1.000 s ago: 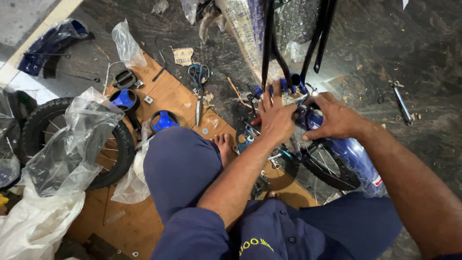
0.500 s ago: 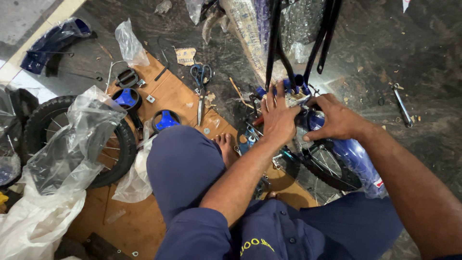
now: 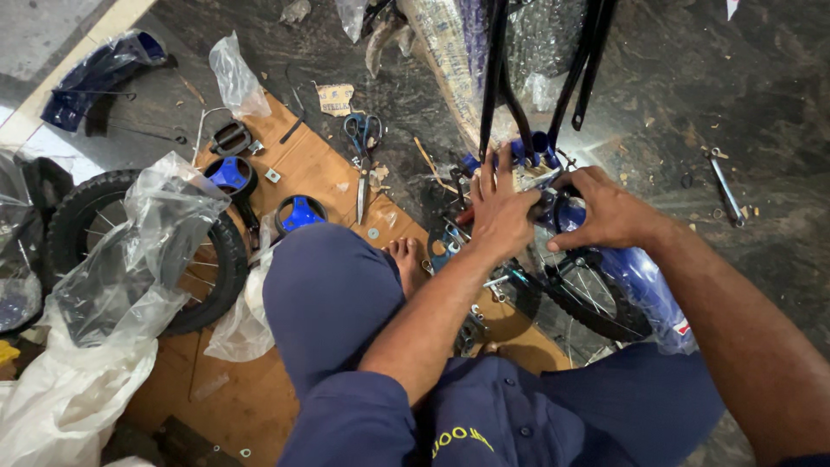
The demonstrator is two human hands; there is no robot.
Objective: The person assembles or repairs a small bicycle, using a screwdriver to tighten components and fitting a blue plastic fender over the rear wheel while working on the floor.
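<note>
Left hand (image 3: 500, 210) fingers spread on wheel hub (image 3: 543, 201); right hand (image 3: 609, 210) fingers clamped around it; clear plastic bag (image 3: 130, 251) lies left.

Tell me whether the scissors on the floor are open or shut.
Shut. The scissors lie flat at the edge of the cardboard sheet, blades together in one narrow line pointing toward the person, the handle loops side by side.

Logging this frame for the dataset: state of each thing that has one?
left hand: flat on the bicycle frame, fingers spread
right hand: gripping the rear wheel hub area
rear wheel: partly wrapped in blue plastic
loose wheel: lying flat, half in a clear bag
scissors: shut, lying on cardboard sheet
wrench: lying unused on floor
</note>
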